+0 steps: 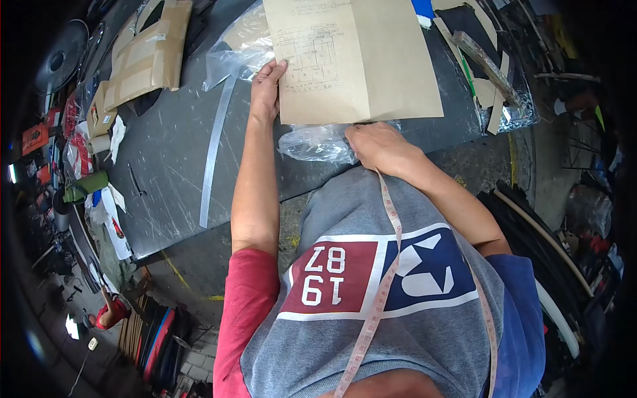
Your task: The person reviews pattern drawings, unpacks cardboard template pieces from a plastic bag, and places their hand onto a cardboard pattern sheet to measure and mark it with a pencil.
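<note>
This was a workshop, crowded and well worn. Its scratched dark desk (172, 159) carried a long straight strip (217, 146), brown cardboard (147, 63) with tape on it, and narrow offcuts (488, 69); above it was a sheet of brown paper (325, 73) with a hand-drawn diagram. Left of the desk were a round fan (58, 61) and heaped clutter — right of it, long dark lengths of material (541, 249). At the desk's near side, a tape measure (381, 285) hung down a grey shirt (265, 345).
</note>
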Demonstrator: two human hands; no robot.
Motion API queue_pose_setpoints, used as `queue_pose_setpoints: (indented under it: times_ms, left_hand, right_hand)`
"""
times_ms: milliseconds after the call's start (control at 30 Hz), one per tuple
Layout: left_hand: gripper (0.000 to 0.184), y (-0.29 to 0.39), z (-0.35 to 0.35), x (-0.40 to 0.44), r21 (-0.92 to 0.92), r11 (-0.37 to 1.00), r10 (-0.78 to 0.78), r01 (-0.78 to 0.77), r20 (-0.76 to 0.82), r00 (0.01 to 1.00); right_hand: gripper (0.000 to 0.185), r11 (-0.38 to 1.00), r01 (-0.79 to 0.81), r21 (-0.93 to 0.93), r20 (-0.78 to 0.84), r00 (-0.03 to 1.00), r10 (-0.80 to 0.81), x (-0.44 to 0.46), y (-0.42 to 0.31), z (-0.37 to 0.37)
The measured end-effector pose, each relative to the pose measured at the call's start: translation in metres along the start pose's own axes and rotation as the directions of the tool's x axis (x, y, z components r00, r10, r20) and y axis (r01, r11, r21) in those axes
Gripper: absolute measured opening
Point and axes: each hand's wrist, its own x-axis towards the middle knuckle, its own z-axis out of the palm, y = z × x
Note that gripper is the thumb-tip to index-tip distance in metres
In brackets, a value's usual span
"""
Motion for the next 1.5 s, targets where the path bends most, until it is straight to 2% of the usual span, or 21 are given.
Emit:
queue_pose_setpoints:
  times_ms: [667, 767, 833, 867, 900, 933, 1000, 1067, 1100, 1133, 1167, 1200, 1267, 1367, 1433, 1500]
  left_hand:
    - [0.016, 0.002, 0.005, -0.004, 0.014, 1.000, 0.001, -0.001, -0.023, 1.000]
    - [0.019, 0.007, 0.008, -0.006, 0.119, 0.992, -0.025, 0.034, -0.071, 0.997]
    - [0.024, 0.009, 0.011, -0.016, 0.343, 0.939, 0.051, 0.007, -0.162, 0.985]
    - [0.028, -0.006, -0.003, -0.001, 0.397, 0.915, 0.142, -0.072, -0.149, 0.978]
    - [0.028, -0.008, -0.001, 0.000, 0.349, 0.935, 0.140, -0.061, -0.207, 0.968]
    - [0.023, -0.010, -0.002, 0.001, 0.344, 0.938, 0.109, -0.032, -0.208, 0.972]
    - [0.018, -0.018, -0.008, 0.012, 0.137, 0.988, 0.081, -0.068, -0.091, 0.993]
    - [0.015, -0.007, 0.001, -0.002, 0.086, 0.996, 0.002, 0.003, -0.056, 0.998]
    - [0.020, -0.006, -0.001, -0.004, 0.172, 0.985, 0.017, -0.006, -0.063, 0.998]
    - [0.026, -0.012, -0.004, 0.000, 0.426, 0.882, 0.258, -0.202, -0.077, 0.963]
    - [0.028, -0.022, -0.009, 0.009, 0.270, 0.951, 0.178, -0.152, -0.072, 0.981]
    - [0.026, -0.018, -0.005, 0.007, 0.282, 0.950, 0.163, -0.133, -0.082, 0.983]
    - [0.024, -0.005, -0.013, -0.001, 0.280, 0.953, 0.153, -0.119, -0.103, 0.983]
    - [0.021, -0.016, 0.000, 0.007, 0.095, 0.994, 0.063, -0.057, -0.061, 0.996]
    - [0.020, -0.016, 0.004, 0.006, 0.059, 0.997, 0.052, -0.049, -0.055, 0.997]
    - [0.020, -0.012, 0.005, 0.005, 0.027, 0.999, 0.044, -0.043, -0.061, 0.997]
  right_hand:
    - [0.009, 0.999, 0.043, 0.019, -0.064, 0.997, -0.042, -0.001, 0.003, 0.005]
    - [0.008, 0.998, 0.058, 0.017, -0.073, 0.996, -0.057, 0.000, 0.006, 0.006]
    - [0.008, 0.994, 0.105, 0.024, -0.148, 0.984, -0.101, -0.002, 0.010, 0.013]
    - [0.009, 0.994, 0.107, 0.011, -0.199, 0.975, -0.103, 0.000, 0.011, 0.017]
    - [0.010, 0.994, 0.114, 0.004, -0.246, 0.963, -0.109, -0.001, 0.008, 0.016]
    - [0.011, 0.994, 0.110, 0.015, -0.200, 0.974, -0.105, -0.002, 0.011, 0.014]
    - [0.012, 0.996, 0.087, 0.031, -0.132, 0.988, -0.082, -0.001, 0.006, 0.001]
    - [0.012, 0.996, 0.074, 0.056, -0.071, 0.995, -0.070, -0.006, 0.003, -0.003]
    - [0.011, 0.993, 0.101, 0.066, -0.038, 0.994, -0.098, -0.004, 0.004, -0.005]
    - [0.012, 0.995, 0.095, 0.042, -0.029, 0.995, -0.094, -0.004, 0.005, -0.006]
    - [0.013, 0.996, 0.085, 0.019, -0.016, 0.996, -0.084, -0.002, 0.004, -0.007]
    - [0.013, 0.986, 0.166, -0.011, 0.007, 0.986, -0.166, 0.001, -0.001, -0.008]
    - [0.016, 0.999, -0.006, 0.054, 0.047, 0.999, 0.003, -0.001, -0.008, -0.010]
    - [0.016, 1.000, 0.002, 0.029, 0.065, 0.998, -0.004, 0.001, -0.012, -0.021]
    - [0.016, 0.999, -0.033, 0.025, 0.056, 0.998, 0.032, -0.003, -0.011, -0.021]
    - [0.017, 1.000, 0.000, 0.007, 0.062, 0.998, 0.000, -0.001, -0.007, -0.017]
